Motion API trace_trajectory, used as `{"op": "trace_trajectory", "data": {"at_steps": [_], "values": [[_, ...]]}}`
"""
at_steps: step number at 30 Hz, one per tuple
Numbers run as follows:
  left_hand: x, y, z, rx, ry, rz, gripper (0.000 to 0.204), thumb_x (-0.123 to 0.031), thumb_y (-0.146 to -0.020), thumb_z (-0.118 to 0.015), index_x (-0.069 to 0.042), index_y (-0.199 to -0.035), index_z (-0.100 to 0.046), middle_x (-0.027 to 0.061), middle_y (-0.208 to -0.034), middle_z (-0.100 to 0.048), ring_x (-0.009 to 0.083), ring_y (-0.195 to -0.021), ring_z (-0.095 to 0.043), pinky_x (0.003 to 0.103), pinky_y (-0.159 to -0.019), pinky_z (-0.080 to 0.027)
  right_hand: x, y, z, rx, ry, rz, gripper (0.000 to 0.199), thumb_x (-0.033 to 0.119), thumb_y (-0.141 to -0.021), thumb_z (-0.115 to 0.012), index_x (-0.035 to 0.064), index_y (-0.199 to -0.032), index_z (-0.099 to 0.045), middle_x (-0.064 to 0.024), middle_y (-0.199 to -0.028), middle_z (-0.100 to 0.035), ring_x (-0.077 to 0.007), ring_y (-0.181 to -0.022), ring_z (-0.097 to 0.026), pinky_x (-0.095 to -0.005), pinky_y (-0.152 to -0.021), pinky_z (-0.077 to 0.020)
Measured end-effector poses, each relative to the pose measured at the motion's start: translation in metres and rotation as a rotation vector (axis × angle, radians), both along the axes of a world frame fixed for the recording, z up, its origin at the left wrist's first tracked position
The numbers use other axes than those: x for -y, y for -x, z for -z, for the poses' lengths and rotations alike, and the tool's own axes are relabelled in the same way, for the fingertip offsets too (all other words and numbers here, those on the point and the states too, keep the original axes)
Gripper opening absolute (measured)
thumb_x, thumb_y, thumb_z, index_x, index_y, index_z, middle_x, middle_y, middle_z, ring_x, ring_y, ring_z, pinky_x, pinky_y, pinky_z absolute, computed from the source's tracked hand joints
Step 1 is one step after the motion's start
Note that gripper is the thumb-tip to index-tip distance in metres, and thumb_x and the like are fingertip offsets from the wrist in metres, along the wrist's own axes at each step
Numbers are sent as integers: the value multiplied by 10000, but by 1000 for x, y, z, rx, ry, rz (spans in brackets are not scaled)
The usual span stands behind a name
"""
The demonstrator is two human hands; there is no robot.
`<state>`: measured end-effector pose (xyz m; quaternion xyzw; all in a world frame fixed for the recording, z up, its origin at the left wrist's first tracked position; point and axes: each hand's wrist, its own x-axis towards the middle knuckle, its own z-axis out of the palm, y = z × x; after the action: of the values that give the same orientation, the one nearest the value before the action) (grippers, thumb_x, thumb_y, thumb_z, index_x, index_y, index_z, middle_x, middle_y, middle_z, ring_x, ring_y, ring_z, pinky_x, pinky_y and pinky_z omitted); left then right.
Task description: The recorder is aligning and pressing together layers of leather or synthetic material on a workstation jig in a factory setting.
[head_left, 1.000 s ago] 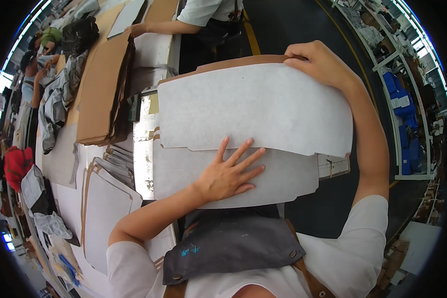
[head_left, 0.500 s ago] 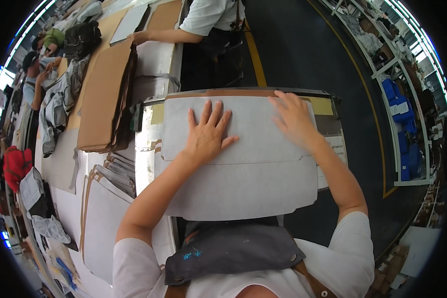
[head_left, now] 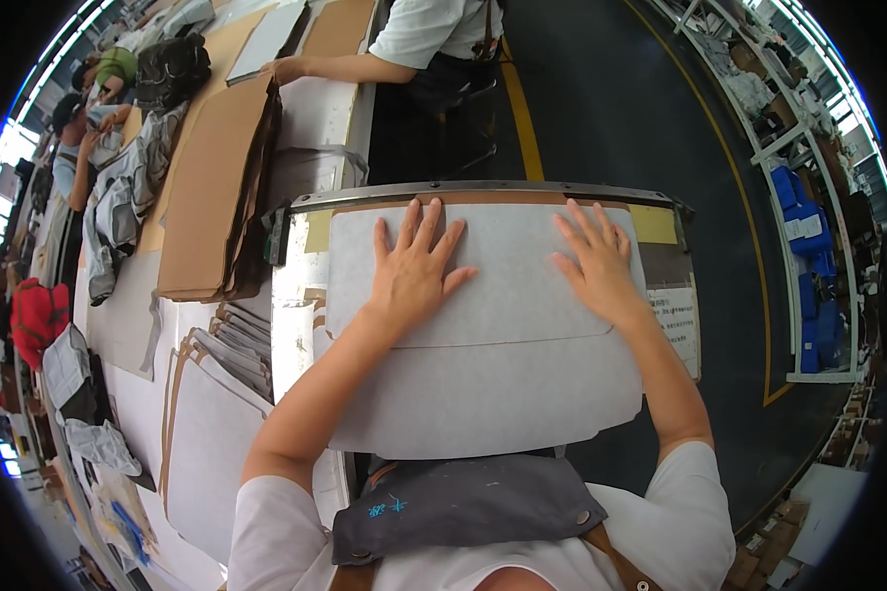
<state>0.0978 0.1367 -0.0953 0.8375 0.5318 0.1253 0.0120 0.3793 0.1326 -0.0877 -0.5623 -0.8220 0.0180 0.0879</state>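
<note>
A large white-grey felt-like sheet lies flat on a brown board on a work stand with a metal far rail. A second sheet layer overlaps it, its curved edge running across the middle. My left hand presses flat on the upper left part, fingers spread toward the far rail. My right hand lies flat on the upper right part, fingers spread too. Neither hand grips anything.
A stack of brown boards and white-faced panels lies on the long table to my left. Another person in a white shirt works at the far end. Clothing piles sit farther left. Blue items fill shelving at right.
The sheet I held raised at its far edge now lies flat. Both hands have moved up onto its far part and rest there, palms down.
</note>
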Motion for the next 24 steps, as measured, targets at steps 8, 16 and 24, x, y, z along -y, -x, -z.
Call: {"op": "trace_trajectory", "data": {"at_steps": [8, 16, 24], "values": [[-2, -2, 1, -23, 16, -10, 588, -501, -917, -523, -180, -1404, -443, 133, -1525, -289, 334, -1422, -221, 626, -1095, -153, 1, -4, 7, -8, -59, -9, 504, 347, -939, -542, 152, -1396, -453, -85, -1532, -293, -373, -1409, -216, -587, -1093, -165], [-2, 1, -1, -23, 15, 11, 579, -530, -911, -517, -195, -1382, -480, 143, -1514, -319, 339, -1427, -221, 638, -1088, -144, 5, -2, -1, -37, -53, -12, 507, 347, -930, -561, 141, -1383, -469, -92, -1518, -311, -380, -1400, -224, -603, -1078, -180], [1, -1, -4, -37, 5, 2, 599, -499, -901, -548, -171, -1395, -458, 153, -1515, -300, 368, -1417, -220, 628, -1089, -156, 4, -2, 0, -76, -70, -31, 501, 334, -927, -570, 137, -1378, -475, -99, -1516, -312, -391, -1398, -219, -604, -1077, -169]]}}
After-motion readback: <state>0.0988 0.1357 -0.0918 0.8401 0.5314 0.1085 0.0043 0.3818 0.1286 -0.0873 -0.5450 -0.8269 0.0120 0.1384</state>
